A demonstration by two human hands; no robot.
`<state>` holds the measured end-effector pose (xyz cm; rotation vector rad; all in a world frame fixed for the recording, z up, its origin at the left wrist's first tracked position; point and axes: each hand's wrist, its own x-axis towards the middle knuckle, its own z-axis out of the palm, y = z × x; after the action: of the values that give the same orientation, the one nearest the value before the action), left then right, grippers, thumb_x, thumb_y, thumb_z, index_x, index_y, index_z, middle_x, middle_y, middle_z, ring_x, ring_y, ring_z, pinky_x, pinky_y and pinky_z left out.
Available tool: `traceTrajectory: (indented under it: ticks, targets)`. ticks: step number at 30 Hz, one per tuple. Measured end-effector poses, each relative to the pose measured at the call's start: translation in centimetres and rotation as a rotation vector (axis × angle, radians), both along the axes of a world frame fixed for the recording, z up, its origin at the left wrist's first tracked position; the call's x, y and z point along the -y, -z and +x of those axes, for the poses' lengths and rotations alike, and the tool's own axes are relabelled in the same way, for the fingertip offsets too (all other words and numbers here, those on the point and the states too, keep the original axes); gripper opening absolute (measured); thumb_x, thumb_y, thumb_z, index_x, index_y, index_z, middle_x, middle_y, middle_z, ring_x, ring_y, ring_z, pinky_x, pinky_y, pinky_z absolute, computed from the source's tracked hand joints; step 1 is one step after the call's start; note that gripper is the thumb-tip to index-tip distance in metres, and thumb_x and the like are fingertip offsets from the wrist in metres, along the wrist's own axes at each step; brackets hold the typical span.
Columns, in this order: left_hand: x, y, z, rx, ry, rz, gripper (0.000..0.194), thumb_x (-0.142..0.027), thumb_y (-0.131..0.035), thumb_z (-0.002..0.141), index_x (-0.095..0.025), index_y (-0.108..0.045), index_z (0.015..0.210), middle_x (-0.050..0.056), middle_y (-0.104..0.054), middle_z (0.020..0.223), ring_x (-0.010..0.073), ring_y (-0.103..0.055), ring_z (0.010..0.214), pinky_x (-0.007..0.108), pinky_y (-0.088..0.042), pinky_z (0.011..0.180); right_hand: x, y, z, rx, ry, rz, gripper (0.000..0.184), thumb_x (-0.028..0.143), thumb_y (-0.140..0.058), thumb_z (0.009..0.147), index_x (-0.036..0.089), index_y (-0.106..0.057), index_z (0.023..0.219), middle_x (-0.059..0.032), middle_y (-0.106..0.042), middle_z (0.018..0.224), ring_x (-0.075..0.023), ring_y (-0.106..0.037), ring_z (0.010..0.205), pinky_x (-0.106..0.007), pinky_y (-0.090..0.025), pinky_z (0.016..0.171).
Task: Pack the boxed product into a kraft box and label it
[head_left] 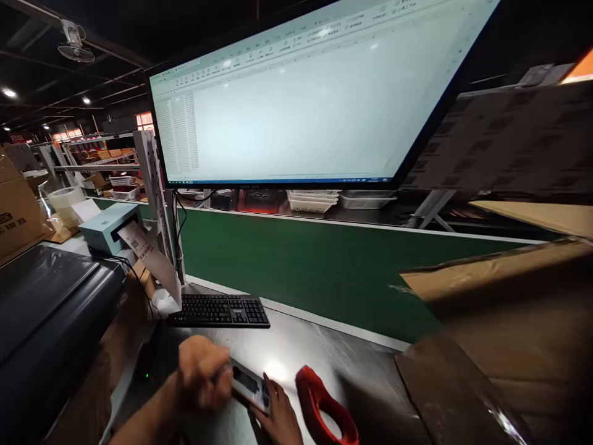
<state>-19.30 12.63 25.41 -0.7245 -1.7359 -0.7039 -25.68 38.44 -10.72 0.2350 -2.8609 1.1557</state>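
Observation:
My left hand (201,374) is curled round the near end of a small grey handheld device (250,384) with a dark screen, held just above the steel table (315,352). My right hand (278,415) supports the device from below at its right end, fingers wrapped under it. A red tape dispenser (324,405) lies on the table right beside my right hand. A black keyboard (220,310) lies beyond my hands, under a big monitor (301,93) with a spreadsheet on it.
A label printer (109,228) with a printed strip (148,256) hanging out stands at the left. A green conveyor belt (315,266) runs behind the table. Cardboard boxes (504,334) crowd the right side. A dark machine (46,303) fills the near left.

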Motion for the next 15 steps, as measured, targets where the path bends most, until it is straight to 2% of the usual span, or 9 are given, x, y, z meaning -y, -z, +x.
traceTrajectory:
  ticks: [2, 4, 6, 8, 11, 13, 15]
  targets:
    - [1.6, 0.8, -1.9, 0.201, -0.051, 0.047, 0.045, -0.019, -0.058, 0.101, -0.022, -0.056, 0.146, 0.001, -0.077, 0.083, 0.0151, -0.072, 0.062, 0.029, -0.062, 0.063, 0.0, 0.0, 0.8, -0.035, 0.069, -0.001, 0.076, 0.056, -0.067, 0.074, 0.017, -0.068, 0.14, -0.022, -0.072, 0.135, -0.0442, -0.07, 0.128, -0.056, -0.058, 0.112]
    - [3.6, 2.4, -2.9, 0.495, -0.112, 0.166, 0.042, -0.021, -0.06, 0.101, -0.024, -0.061, 0.143, 0.0, -0.077, 0.085, 0.0147, -0.073, 0.067, 0.027, -0.063, 0.068, 0.3, 0.4, 2.1, -0.096, 0.177, -0.022, 0.071, 0.061, -0.068, 0.076, 0.019, -0.071, 0.133, -0.0216, -0.073, 0.128, -0.0457, -0.072, 0.12, -0.058, -0.061, 0.105]
    - [5.3, 4.4, -3.4, 0.716, -0.158, 0.321, 0.037, -0.03, -0.061, 0.1, -0.022, -0.066, 0.136, 0.001, -0.076, 0.085, 0.0168, -0.074, 0.071, 0.03, -0.062, 0.071, 0.7, 1.0, 3.8, -0.158, 0.274, -0.06, 0.07, 0.065, -0.066, 0.078, 0.021, -0.069, 0.133, -0.0225, -0.071, 0.131, -0.0479, -0.07, 0.122, -0.061, -0.061, 0.102]
    - [6.3, 6.3, -3.8, 0.867, -0.177, 0.444, 0.038, -0.039, -0.063, 0.098, -0.02, -0.07, 0.131, 0.003, -0.075, 0.086, 0.0192, -0.072, 0.073, 0.033, -0.061, 0.073, 1.1, 1.9, 5.4, -0.203, 0.311, -0.099, 0.071, 0.067, -0.063, 0.082, 0.022, -0.065, 0.137, -0.0226, -0.068, 0.14, -0.0483, -0.066, 0.131, -0.063, -0.061, 0.104]
    - [6.2, 8.3, -5.0, 1.035, -0.141, 0.504, 0.037, -0.045, -0.064, 0.096, -0.021, -0.074, 0.122, 0.002, -0.073, 0.086, 0.0186, -0.069, 0.072, 0.034, -0.056, 0.072, 1.4, 3.1, 7.0, -0.235, 0.282, -0.119, 0.07, 0.066, -0.058, 0.09, 0.022, -0.057, 0.144, -0.0227, -0.065, 0.148, -0.0456, -0.065, 0.135, -0.062, -0.06, 0.107]
    - [5.3, 9.5, -6.4, 1.117, -0.079, 0.509, 0.036, -0.045, -0.066, 0.094, -0.021, -0.075, 0.119, 0.002, -0.072, 0.086, 0.0174, -0.067, 0.071, 0.033, -0.054, 0.072, 1.4, 3.7, 7.4, -0.256, 0.276, -0.113, 0.07, 0.064, -0.056, 0.094, 0.018, -0.053, 0.147, -0.025, -0.065, 0.146, -0.0449, -0.067, 0.132, -0.061, -0.061, 0.106]
    - [4.1, 10.7, -8.6, 1.184, -0.016, 0.595, 0.042, -0.045, -0.074, 0.088, -0.02, -0.072, 0.122, 0.004, -0.073, 0.092, 0.0172, -0.067, 0.075, 0.031, -0.054, 0.071, 1.4, 4.1, 7.6, -0.269, 0.284, -0.108, 0.071, 0.063, -0.055, 0.095, 0.015, -0.052, 0.148, -0.0263, -0.068, 0.14, -0.0451, -0.069, 0.127, -0.061, -0.061, 0.103]
